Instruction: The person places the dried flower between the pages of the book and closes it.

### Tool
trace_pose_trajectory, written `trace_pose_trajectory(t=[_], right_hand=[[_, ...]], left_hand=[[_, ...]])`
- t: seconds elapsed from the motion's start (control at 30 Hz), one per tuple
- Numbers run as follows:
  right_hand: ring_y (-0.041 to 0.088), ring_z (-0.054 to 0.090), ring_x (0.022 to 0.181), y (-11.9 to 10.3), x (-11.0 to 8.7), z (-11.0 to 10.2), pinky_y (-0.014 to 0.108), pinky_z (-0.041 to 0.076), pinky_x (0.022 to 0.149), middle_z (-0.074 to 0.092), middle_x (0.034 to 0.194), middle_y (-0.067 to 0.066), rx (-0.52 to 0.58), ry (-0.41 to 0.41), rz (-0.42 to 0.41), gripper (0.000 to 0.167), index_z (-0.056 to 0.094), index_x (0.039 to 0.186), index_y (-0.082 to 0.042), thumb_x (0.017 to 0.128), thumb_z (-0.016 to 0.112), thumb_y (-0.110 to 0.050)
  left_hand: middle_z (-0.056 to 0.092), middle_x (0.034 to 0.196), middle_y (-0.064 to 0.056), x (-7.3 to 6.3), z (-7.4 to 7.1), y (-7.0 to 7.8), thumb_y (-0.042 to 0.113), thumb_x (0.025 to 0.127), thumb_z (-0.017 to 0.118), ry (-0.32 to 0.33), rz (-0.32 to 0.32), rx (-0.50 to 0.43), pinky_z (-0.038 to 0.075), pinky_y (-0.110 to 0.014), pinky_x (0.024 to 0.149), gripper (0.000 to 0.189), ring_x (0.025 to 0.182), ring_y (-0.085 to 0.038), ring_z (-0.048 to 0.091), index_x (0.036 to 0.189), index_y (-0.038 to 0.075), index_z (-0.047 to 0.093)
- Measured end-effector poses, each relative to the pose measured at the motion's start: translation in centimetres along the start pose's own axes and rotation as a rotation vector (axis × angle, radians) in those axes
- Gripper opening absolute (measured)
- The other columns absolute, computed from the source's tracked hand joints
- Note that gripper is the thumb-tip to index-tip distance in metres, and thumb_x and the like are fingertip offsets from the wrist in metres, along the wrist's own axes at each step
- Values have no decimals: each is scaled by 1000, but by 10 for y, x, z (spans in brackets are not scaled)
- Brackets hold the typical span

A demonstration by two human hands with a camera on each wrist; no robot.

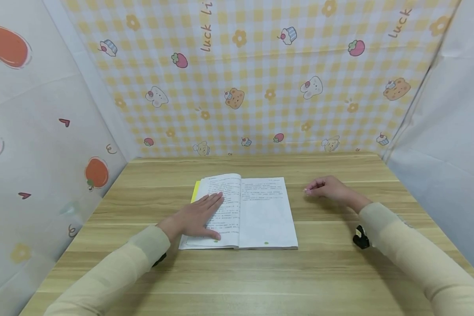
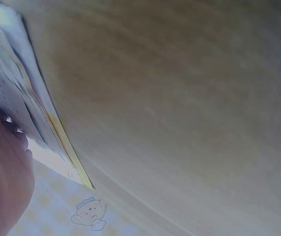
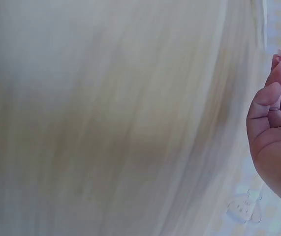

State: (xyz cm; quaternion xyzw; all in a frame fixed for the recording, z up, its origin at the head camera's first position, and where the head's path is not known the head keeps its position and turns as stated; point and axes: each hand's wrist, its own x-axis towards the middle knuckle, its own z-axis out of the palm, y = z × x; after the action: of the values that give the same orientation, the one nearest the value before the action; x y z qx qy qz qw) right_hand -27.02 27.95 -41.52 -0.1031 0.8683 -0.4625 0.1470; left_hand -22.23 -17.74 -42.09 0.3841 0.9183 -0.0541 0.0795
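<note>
An open book point(image 1: 262, 215) with printed pages lies on the wooden table. Its right page has text only near the top, and a yellow edge point(image 1: 195, 192) sticks out at the left. My left hand point(image 1: 199, 216) rests on the left page with its fingers spread out; part of that hand point(image 2: 5, 172) shows beside the page edges in the left wrist view. To the right of the book, just above the table, my right hand point(image 1: 328, 188) pinches a small pale pink thing point(image 1: 306, 191) between thumb and fingertips. Its kind is too small to make out.
A yellow checked cloth point(image 1: 256, 87) with cartoon prints hangs behind the table point(image 1: 237, 281). White printed sheeting point(image 1: 43, 145) stands at the left and plain white sheeting point(image 1: 450, 140) at the right. A black wrist fitting point(image 1: 361, 237) sits under the right sleeve.
</note>
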Motion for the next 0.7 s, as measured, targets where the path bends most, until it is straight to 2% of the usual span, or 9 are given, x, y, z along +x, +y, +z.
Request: trace_pose_trajectory(t=[0.17, 0.37, 0.6, 0.7], right_hand=[[20, 55, 84, -16, 2, 12, 30, 49, 72, 68, 101, 8, 66, -39, -17, 30, 69, 108, -2, 89, 72, -25], [19, 52, 76, -37, 2, 31, 32, 46, 70, 64, 88, 8, 103, -97, -21, 31, 69, 109, -2, 88, 73, -25], [18, 60, 85, -61, 6, 57, 33, 53, 77, 69, 93, 6, 140, -145, -15, 33, 67, 116, 0, 89, 72, -17], [18, 61, 83, -67, 11, 69, 32, 54, 76, 69, 91, 7, 142, -161, -8, 32, 67, 116, 0, 88, 73, -15]], left_hand=[[-3, 162, -8, 0, 1, -1, 90, 76, 29, 1, 4, 0, 5, -35, 118, 119, 147, -21, -1, 156, 5, 2], [-3, 162, -9, 1, 1, -1, 90, 76, 28, 0, 11, 7, 4, -35, 118, 119, 147, -21, -2, 156, 5, 2], [-3, 162, -9, 1, 1, -1, 90, 76, 28, 3, 8, 4, 4, -34, 118, 119, 147, -21, -2, 156, 5, 2], [-3, 162, -9, 0, 1, -1, 90, 76, 28, 4, 5, 2, 4, -34, 118, 119, 147, -21, -1, 156, 5, 3]])
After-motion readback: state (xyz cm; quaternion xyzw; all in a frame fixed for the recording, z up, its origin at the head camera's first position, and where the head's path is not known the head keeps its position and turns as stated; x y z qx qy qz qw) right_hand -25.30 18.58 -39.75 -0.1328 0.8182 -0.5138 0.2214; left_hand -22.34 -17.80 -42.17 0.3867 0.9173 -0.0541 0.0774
